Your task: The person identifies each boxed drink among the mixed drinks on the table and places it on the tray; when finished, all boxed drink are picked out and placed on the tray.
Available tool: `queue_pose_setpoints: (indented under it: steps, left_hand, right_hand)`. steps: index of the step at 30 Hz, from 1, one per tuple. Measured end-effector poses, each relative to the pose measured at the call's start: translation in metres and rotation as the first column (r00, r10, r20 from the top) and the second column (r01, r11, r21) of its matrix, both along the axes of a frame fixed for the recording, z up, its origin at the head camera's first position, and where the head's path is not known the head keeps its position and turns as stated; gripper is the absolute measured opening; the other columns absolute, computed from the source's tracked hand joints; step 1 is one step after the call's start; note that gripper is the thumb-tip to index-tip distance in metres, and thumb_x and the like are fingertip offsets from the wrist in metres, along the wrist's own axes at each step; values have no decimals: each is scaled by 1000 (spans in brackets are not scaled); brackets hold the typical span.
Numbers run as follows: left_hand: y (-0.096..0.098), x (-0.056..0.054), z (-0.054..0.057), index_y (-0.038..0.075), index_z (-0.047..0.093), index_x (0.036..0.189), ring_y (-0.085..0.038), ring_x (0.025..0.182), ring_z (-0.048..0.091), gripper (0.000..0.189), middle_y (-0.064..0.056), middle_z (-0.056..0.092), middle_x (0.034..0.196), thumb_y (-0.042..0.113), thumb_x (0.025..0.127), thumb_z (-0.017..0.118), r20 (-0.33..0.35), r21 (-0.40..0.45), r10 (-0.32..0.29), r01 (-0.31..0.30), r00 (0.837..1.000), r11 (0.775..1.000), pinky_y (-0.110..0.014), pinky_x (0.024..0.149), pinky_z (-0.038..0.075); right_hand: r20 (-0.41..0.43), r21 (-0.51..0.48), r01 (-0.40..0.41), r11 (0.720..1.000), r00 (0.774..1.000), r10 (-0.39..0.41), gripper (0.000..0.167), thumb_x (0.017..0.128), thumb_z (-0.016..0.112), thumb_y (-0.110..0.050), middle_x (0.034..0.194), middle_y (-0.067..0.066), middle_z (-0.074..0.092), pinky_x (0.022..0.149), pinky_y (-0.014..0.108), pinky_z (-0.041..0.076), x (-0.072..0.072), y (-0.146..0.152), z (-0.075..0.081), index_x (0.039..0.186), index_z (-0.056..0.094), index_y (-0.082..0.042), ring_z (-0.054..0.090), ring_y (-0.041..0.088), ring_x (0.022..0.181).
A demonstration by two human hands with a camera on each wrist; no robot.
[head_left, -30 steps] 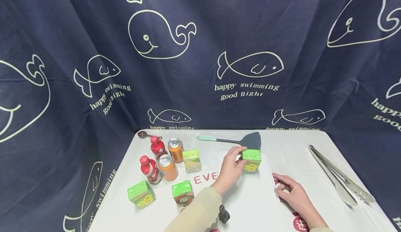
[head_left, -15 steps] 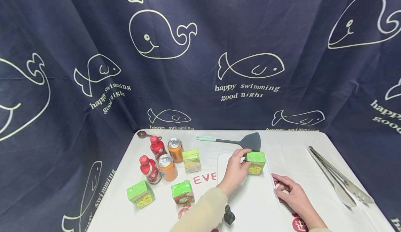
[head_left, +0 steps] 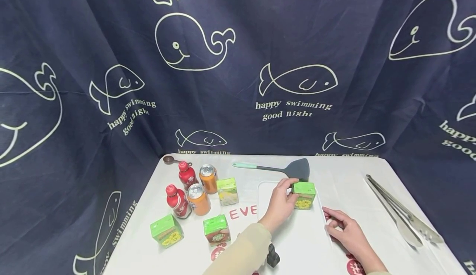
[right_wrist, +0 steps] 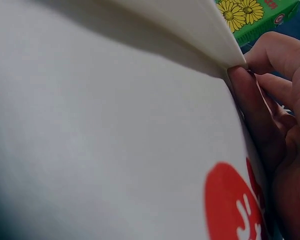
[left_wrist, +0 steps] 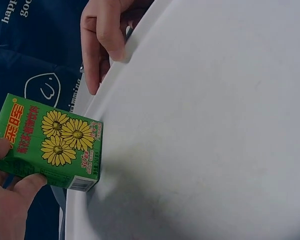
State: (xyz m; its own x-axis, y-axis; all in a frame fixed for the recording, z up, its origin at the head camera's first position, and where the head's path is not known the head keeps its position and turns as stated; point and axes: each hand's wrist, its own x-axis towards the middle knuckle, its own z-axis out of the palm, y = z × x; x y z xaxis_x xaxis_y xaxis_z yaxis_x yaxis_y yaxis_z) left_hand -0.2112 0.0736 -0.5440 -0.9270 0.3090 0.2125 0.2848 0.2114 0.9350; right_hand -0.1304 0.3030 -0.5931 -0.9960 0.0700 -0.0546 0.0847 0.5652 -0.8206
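While the green carton [head_left: 304, 195], long axis upright, is pinched by the left grip [head_left: 279, 206] at that grip's right, the edge of the white tray [head_left: 305, 242] is pinched by the right grip [head_left: 346, 230], farther from the carton.

White table [head_left: 346, 174] seen in lower frame; spoon [head_left: 169, 160], two bottles [head_left: 179, 202], two cans [head_left: 201, 205], three boxes [head_left: 166, 230] placed left; spatula [head_left: 297, 169], tray [head_left: 305, 242] set centre; tongs [head_left: 403, 228] laid right.

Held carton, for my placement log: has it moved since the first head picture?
Yes, to the right in the head view: the held carton's right edge was about level with the spatula's and now lies past it.
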Motion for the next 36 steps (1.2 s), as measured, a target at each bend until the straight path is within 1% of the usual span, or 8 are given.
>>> queue_pose_setpoints:
  steps: [2, 9, 17, 20, 23, 27, 31, 36]
  left_hand:
    - [0, -1, 0, 8, 60, 141, -9, 130, 54, 45, 6, 59, 134, -6, 98, 63, -8, 0, -7, 7, 1000, 1000, -22, 105, 49]
    - [0, -3, -3, 8, 62, 140, -10, 127, 57, 44, 5, 61, 133, -4, 98, 65, -34, -12, -8, 7, 999, 1000, -21, 102, 51]
    - [-1, -3, -6, 9, 60, 143, -7, 126, 57, 45, 5, 60, 134, -3, 99, 65, -58, -62, -9, 6, 998, 998, -17, 102, 49]
    - [0, -2, -4, 8, 61, 143, -5, 123, 58, 46, 5, 61, 132, -4, 98, 66, -74, -88, -1, -6, 997, 996, -16, 101, 49]
    - [0, -1, 0, 9, 61, 142, -6, 121, 59, 47, 3, 61, 132, -4, 97, 67, -117, -158, 12, -31, 993, 987, -16, 99, 51]
    - [-2, 1, 4, 14, 61, 144, -8, 125, 58, 49, 4, 60, 135, 3, 97, 70, -183, -298, 18, -73, 983, 952, -22, 107, 48]
    - [-6, 2, 9, 19, 57, 149, -11, 135, 52, 52, 5, 54, 145, 11, 99, 70, -194, -425, -13, -72, 981, 902, -28, 115, 42]
    - [-16, 6, 20, 20, 50, 155, -18, 147, 40, 58, -1, 42, 160, 19, 100, 68, -264, -587, -83, -92, 961, 804, -32, 118, 38]
  right_hand:
    - [1, 8, -2, 1000, 1000, 2, 63, 88, 80, -11, 133, 15, 62, 77, 13, 45, 0, 0, 0, 147, 58, -2, 58, 11, 92]
    - [20, -78, 5, 997, 1000, -4, 61, 90, 77, -5, 127, 17, 60, 62, 25, 57, -1, 1, 0, 146, 57, 0, 59, 9, 82]
    - [45, -88, 15, 996, 999, -11, 63, 89, 78, -7, 130, 17, 60, 62, 25, 57, 0, 1, -1, 148, 56, 0, 59, 10, 84]
    - [44, -89, 20, 996, 999, -16, 62, 89, 78, -6, 129, 17, 60, 61, 26, 58, 0, 0, -2, 147, 56, 0, 59, 10, 83]
    - [40, -85, 20, 996, 999, -16, 62, 89, 77, -5, 127, 17, 60, 60, 26, 57, 1, -1, -1, 147, 57, 0, 59, 9, 82]
    - [39, -70, 19, 997, 999, -17, 62, 89, 77, -5, 126, 17, 61, 61, 25, 56, 1, -2, 0, 146, 57, 1, 59, 9, 82]
    - [48, -63, 22, 998, 999, -19, 62, 88, 78, -5, 126, 16, 61, 61, 25, 56, 1, -2, 0, 147, 57, 0, 59, 9, 83]
    - [56, -57, 17, 998, 998, -14, 63, 89, 77, -6, 126, 16, 61, 61, 25, 56, -1, -1, 1, 148, 56, 0, 59, 10, 82]
